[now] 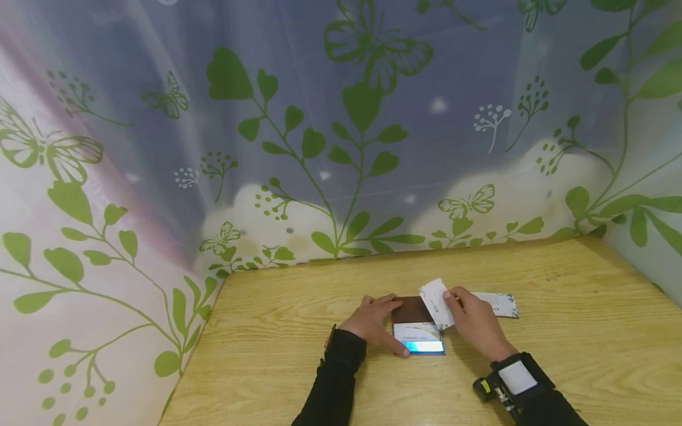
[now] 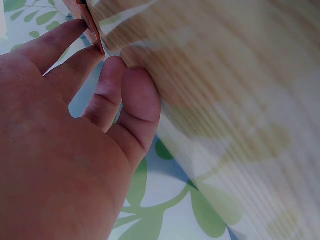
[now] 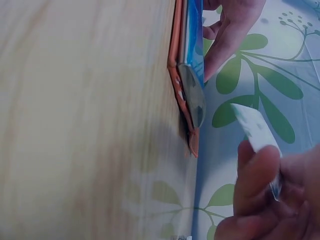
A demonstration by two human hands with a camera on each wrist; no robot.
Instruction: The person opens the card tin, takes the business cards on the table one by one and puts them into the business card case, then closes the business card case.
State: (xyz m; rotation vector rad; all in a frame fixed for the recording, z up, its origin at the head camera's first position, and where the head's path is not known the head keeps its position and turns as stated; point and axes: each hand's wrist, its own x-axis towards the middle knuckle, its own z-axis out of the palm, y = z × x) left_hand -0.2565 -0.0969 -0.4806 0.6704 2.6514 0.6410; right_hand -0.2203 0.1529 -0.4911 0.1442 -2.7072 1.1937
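Note:
A brown card holder [image 1: 409, 309] lies opened out on the table. On its lower part sits a white and blue card [image 1: 418, 331] printed with "COMPANY LOGO". My left hand [image 1: 369, 321] rests at the holder's left side, fingers spread, thumb at the lower left corner. In the left wrist view two fingertips touch the holder's brown edge [image 2: 95, 30]. My right hand [image 1: 476, 322] pinches a white business card [image 1: 437, 302] between thumb and fingers, tilted above the holder's right side. The right wrist view shows this card [image 3: 257, 127] apart from the holder.
White cards with leaf prints [image 1: 501, 303] lie on the wooden table [image 1: 277, 349], behind and right of my right hand. A curtain [image 1: 298, 148] with green leaves and butterflies hangs along the table's back edge.

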